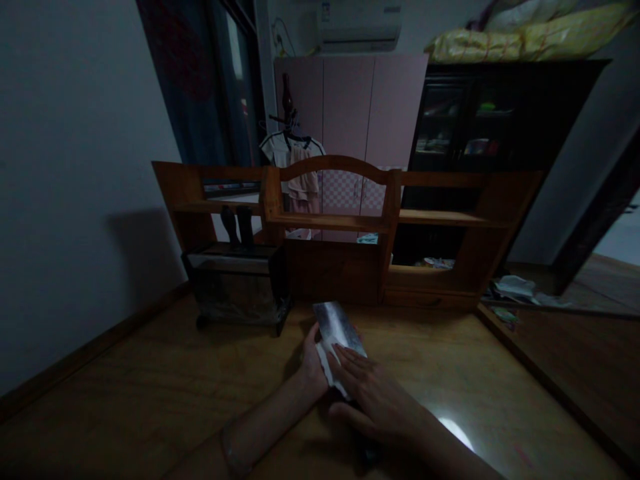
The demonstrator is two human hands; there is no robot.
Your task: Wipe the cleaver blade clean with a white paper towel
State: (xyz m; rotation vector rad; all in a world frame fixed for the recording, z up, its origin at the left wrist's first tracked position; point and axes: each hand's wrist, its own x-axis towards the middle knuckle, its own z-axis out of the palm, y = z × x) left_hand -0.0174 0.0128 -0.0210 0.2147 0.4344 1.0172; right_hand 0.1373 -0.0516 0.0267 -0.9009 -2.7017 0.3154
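Observation:
A cleaver with a broad, shiny metal blade is held over the table, its blade pointing away from me. My left hand is closed around the blade from below and the left side; most of its fingers are hidden behind the metal. Fingers together, my right hand lies over the blade and presses a white tissue or cloth against it. The cleaver's dark handle shows dimly beneath my right wrist.
On the table, a knife block stands at the left, with two dark-handled knives in it. A wooden shelf unit runs along the table's back. White wall borders the left side. Light reflects off the tabletop at the right.

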